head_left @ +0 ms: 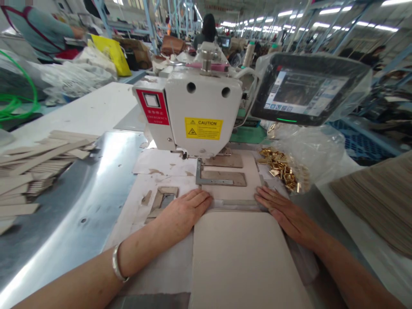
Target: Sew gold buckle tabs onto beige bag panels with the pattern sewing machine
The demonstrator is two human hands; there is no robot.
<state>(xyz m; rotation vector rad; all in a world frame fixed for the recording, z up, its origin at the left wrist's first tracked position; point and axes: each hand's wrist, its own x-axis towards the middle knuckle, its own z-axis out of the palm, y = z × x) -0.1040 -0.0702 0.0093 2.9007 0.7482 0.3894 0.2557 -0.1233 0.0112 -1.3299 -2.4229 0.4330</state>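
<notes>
A large beige panel (240,253) lies flat in front of a white sewing machine (201,116), its far edge under a clear template (230,201). My left hand (183,212) rests flat on the panel's far left corner, fingers together and stretched forward. My right hand (285,212) lies flat on the far right corner. Neither hand grips anything. Under the machine head sits a grey metal clamp frame (210,180) on a brown piece (225,177).
Stacked beige strips (35,165) lie on the metal table at left. A plastic bag of gold metal fittings (285,169) sits right of the machine, under a touchscreen (304,92). More beige stacks (383,201) at right. Other people work at the back.
</notes>
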